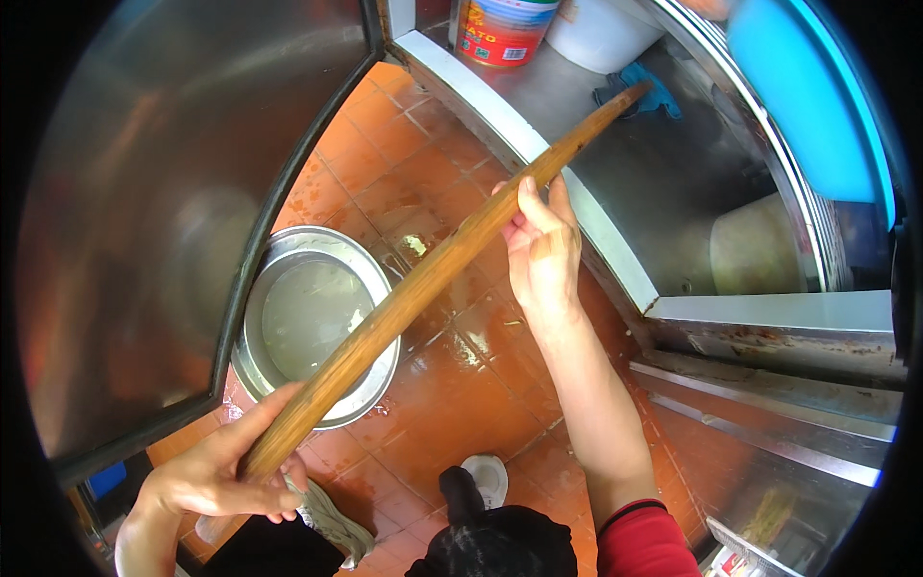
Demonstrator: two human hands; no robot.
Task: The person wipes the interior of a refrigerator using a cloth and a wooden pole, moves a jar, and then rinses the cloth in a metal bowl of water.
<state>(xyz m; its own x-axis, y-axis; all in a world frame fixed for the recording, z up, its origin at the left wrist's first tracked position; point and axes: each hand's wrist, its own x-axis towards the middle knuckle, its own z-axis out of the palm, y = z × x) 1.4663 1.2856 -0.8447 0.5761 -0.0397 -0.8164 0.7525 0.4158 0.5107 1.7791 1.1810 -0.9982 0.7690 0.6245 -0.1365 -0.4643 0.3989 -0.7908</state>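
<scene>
A long, tapered wooden stick (404, 299) slants across the view from lower left to upper right. Near its lower end, my left hand (216, 461) is wrapped around it, and the butt shows below the palm. My right hand (544, 227) grips the stick past its middle between thumb and fingers; a tan adhesive bandage (546, 244) is on this hand. Beneath the stick, a round metal basin (249, 360) of cloudy water rests on the floor, partly covered from sight by the stick and my left hand. The stick's thin tip reaches over the metal cabinet floor (613, 173).
A stainless steel door (144, 216) stands open at left. Inside the cabinet are a red printed tin (501, 32), a white bucket (598, 32) and a blue cloth (652, 94). A blue plastic tub (807, 101) sits on a wire rack (775, 137). The tiled floor (469, 393) is wet.
</scene>
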